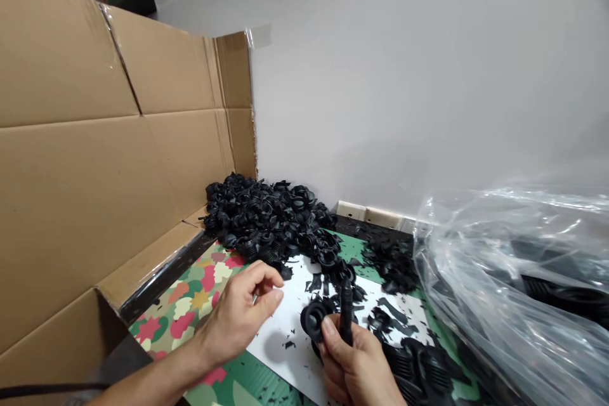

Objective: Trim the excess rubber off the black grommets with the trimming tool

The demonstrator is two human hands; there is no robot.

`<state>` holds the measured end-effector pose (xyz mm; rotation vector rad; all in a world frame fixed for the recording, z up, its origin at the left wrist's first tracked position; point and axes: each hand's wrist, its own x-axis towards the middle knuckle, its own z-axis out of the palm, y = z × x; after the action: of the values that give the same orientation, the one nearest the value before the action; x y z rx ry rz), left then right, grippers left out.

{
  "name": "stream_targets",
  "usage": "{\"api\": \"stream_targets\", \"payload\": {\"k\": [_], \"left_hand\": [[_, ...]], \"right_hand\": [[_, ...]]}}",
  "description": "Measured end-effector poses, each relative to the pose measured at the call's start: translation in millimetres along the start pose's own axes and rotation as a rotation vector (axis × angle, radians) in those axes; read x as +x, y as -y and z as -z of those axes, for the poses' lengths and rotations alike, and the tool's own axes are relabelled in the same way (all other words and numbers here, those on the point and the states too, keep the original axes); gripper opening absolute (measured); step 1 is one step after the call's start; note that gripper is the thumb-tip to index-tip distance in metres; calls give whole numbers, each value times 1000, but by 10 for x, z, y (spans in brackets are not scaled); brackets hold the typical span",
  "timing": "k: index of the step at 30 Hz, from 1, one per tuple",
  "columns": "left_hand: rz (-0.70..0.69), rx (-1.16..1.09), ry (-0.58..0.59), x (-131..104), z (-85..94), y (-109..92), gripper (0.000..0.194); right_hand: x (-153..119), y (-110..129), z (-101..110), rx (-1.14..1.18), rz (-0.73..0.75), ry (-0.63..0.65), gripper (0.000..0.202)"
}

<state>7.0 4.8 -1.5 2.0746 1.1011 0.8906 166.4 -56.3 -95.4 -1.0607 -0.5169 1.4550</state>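
My right hand [352, 355] is closed round a ring-shaped black rubber part [314, 318], pinched under the thumb, and a dark upright stick-like piece [346, 311] rises from the same grip. To its left, my left hand [247, 304] hovers over the white sheet [276, 342] with fingers curled and a gap between thumb and forefinger; nothing shows in it. Black scraps and thin strips lie on the sheet around the right hand. More ribbed black parts [419, 368] sit beside the right wrist.
A big heap of black rubber pieces [266, 216] fills the back corner, with a smaller pile [392, 260] to its right. Cardboard panels [85, 184] stand at the left. A clear plastic bag [518, 279] with black parts bulges at the right. Patterned paper [190, 298] covers the left side.
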Motion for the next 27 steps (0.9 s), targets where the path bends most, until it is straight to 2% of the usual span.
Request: {"api": "stream_targets", "payload": {"k": [2,4,7,10,15,20,27], "left_hand": [[-179,42,40,-48,-21,-136,13],[-275,135,109,-74,-50,-260,14],[-200,341,150,-59,-100,-359,14],[-82,462,205,-8,-119,-364,14],[-12,514,319,68,-88,-356,14],[-7,573,417,142,-93,-417,15],[9,513,427,154,-136,-426,11]], "right_hand": [[-5,-2,-2,-34,4,3,45],[14,-30,-2,-63,28,-1,48],[63,-92,6,-103,98,-21,50],[92,-129,13,-123,157,-35,48],[88,-118,-11,-117,183,-49,47],[49,-70,-24,-167,216,-74,44],[55,-66,16,-195,239,-69,43]]}}
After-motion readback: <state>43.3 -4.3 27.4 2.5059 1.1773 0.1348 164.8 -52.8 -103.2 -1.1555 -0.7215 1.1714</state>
